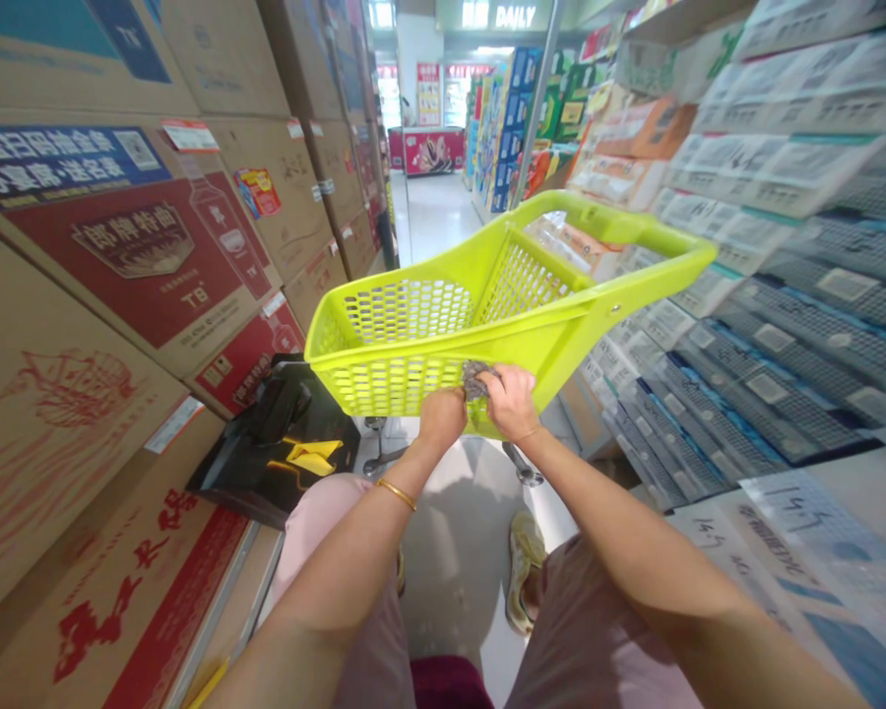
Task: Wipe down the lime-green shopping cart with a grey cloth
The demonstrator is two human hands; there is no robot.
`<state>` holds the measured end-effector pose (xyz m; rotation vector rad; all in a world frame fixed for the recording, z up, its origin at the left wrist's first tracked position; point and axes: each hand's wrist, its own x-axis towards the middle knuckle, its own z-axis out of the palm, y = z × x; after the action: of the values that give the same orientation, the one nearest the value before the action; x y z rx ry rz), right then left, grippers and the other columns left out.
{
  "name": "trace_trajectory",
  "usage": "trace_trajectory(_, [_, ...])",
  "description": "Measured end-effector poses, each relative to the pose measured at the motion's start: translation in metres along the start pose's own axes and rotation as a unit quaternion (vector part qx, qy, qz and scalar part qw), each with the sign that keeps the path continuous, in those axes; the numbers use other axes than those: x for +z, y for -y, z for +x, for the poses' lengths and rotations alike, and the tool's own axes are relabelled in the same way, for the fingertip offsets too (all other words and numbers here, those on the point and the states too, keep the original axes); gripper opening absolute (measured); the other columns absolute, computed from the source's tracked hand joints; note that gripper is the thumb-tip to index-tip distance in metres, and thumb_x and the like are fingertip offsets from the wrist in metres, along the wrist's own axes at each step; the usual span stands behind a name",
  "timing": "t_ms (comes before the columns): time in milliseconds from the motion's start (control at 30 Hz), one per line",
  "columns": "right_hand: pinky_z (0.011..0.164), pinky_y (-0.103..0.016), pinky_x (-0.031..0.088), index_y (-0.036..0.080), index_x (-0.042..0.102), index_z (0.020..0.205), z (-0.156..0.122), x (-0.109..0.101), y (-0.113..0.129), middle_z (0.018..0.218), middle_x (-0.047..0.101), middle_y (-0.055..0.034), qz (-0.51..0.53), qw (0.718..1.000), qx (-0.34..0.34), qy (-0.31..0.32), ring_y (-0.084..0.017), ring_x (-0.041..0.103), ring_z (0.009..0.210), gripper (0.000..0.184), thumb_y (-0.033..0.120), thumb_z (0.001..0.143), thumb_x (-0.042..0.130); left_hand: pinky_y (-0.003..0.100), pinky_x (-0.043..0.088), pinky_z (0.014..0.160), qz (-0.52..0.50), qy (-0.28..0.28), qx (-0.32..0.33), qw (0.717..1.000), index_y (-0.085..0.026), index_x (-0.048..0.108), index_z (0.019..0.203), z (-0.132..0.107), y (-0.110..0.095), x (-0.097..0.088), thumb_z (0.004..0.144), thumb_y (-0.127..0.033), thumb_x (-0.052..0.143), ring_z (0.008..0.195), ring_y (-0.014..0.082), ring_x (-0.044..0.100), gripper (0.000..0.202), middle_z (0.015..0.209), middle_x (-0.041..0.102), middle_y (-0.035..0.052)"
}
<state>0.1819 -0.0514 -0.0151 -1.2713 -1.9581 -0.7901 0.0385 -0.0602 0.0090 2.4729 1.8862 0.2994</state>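
In front of me stands a lime-green shopping cart (pixel 553 340) with perforated basket walls, its handle toward the upper right. My right hand (pixel 512 402) is closed on a crumpled grey cloth (pixel 476 378), pressing it against the near side wall below the rim. My left hand (pixel 443 418) is closed too, its curled fingers at the cloth's left edge beside the same wall. A gold bangle (pixel 397 494) circles the left wrist. The fingertips of both hands are partly hidden. Part of the cart's wheeled frame (pixel 384 459) shows under the basket.
Stacked cardboard cartons (pixel 155 236) line the left side. A black box (pixel 243 483) with a yellow cloth (pixel 314 456) on it stands beside my left knee. Packaged goods (pixel 760 384) are piled along the right. An aisle (pixel 437 217) leads back to a pink counter (pixel 432 153).
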Motion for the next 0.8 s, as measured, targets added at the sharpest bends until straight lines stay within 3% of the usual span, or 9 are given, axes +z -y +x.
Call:
trace_trajectory(100, [0.083, -0.033, 0.028, 0.022, 0.064, 0.102, 0.000, 0.004, 0.001, 0.103, 0.055, -0.0088, 0.000, 1.000, 0.005, 0.008, -0.020, 0.043, 0.096, 0.030, 0.018, 0.086, 0.039, 0.029, 0.048, 0.078, 0.001, -0.003, 0.003, 1.000, -0.013, 0.063, 0.095, 0.001, 0.001, 0.001, 0.086, -0.018, 0.037, 0.087, 0.0198, 0.063, 0.027, 0.092, 0.067, 0.0125])
trace_trajectory(367, [0.082, -0.032, 0.026, 0.025, 0.062, 0.105, -0.026, 0.020, 0.000, 0.103, 0.058, -0.0067, 0.034, 0.991, -0.024, 0.126, -0.019, 0.042, 0.096, 0.030, 0.017, 0.088, 0.040, 0.027, 0.047, 0.079, 0.000, 0.011, 0.003, 1.000, -0.014, 0.062, 0.097, 0.004, 0.001, 0.000, 0.086, -0.017, 0.039, 0.090, 0.0186, 0.062, 0.025, 0.094, 0.067, 0.0111])
trace_trajectory(800, [0.083, -0.033, 0.026, 0.024, 0.060, 0.109, -0.035, 0.020, 0.007, 0.109, 0.058, -0.0080, 0.028, 0.986, -0.031, 0.160, -0.020, 0.042, 0.098, 0.029, 0.020, 0.090, 0.039, 0.028, 0.048, 0.077, 0.009, -0.005, 0.003, 1.000, -0.013, 0.063, 0.094, 0.003, 0.002, 0.000, 0.087, -0.020, 0.037, 0.088, 0.0198, 0.064, 0.027, 0.091, 0.067, 0.0121])
